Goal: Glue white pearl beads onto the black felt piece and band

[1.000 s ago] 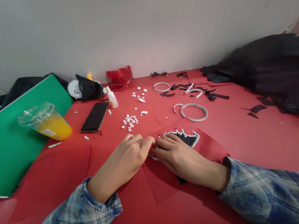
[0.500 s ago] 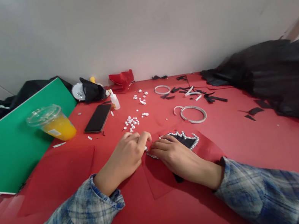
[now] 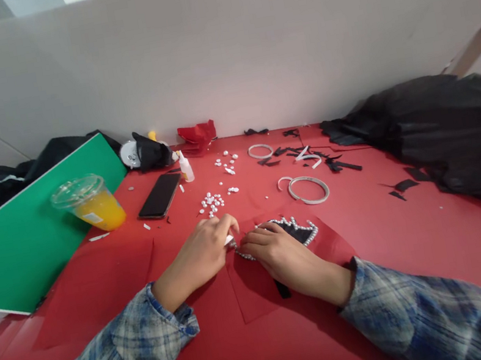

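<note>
My left hand is closed, its fingers curled round a small white thing whose kind is mostly hidden. A string of silvery pearl beads edges a black, jagged-topped piece of material, which lies on a red sheet. Bent over the left part of this piece, my right hand has its fingers together, with the fingertips down on the bead string. The beads run out from under those fingertips towards my left hand. My right palm hides much of the black piece.
Loose white pearl beads lie beyond my left hand, near a small white bottle and a phone. A cup of orange drink leans by a green board. Tape rings, black scraps and black fabric are to the right.
The view has tilted up slightly. My left hand has drawn a little to the left, and more of the white thing in it shows. My right hand stays on the beaded piece.
</note>
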Tool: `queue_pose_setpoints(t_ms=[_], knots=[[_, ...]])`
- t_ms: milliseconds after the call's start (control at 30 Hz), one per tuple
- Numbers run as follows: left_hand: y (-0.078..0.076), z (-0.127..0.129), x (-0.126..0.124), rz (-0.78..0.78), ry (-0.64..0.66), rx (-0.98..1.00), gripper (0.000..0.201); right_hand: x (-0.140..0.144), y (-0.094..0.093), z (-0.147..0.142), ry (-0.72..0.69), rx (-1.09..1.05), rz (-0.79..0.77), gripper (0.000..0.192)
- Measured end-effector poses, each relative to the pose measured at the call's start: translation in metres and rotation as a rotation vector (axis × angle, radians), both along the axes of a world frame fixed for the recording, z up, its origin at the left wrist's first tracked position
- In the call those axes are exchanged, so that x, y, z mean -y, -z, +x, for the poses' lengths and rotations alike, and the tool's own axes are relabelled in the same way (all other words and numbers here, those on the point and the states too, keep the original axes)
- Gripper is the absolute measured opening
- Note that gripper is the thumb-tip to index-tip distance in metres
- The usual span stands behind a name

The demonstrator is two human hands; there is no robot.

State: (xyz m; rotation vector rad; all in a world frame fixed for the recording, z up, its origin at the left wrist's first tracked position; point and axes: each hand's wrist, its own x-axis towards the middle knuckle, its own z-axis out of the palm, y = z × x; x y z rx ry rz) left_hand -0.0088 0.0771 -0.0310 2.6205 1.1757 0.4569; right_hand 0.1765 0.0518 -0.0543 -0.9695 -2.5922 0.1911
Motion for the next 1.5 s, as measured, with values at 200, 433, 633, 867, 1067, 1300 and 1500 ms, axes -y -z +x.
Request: queue_pose_setpoints(t_ms=[200, 433, 633, 867, 1067, 1300, 1500], knots=[[-0.006, -0.005, -0.003, -0.166, 0.014, 0.026, 0.026, 0.002, -0.003, 0.001, -0.002, -0.004, -0.029, 0.028], [-0.006, -0.002, -0.002, -0.17, -0.055, 0.055, 0.024, 0.001, -0.001, 0.001, -0.001, -0.029, -0.029, 0.028], [0.001, 0.0, -0.002, -0.169, -0.082, 0.135, 0.025, -0.002, 0.001, 0.001, 0.006, -0.078, -0.038, 0.029], [0.001, 0.0, -0.004, -0.215, -0.097, 0.201, 0.027, 0.0, 0.0, -0.001, 0.011, -0.05, -0.03, 0.031], [0.005, -0.001, -0.006, -0.19, -0.081, 0.228, 0.026, -0.001, 0.004, 0.0, 0.021, -0.039, 0.016, 0.031], [-0.009, -0.024, -0.027, 0.296, -0.393, 0.338, 0.008, -0.003, 0.005, 0.0, 0.019, -0.052, 0.003, 0.032], [-0.003, -0.022, -0.032, 0.187, -0.357, 0.298, 0.023, 0.0, 0.002, 0.003, 0.074, -0.205, -0.114, 0.028]])
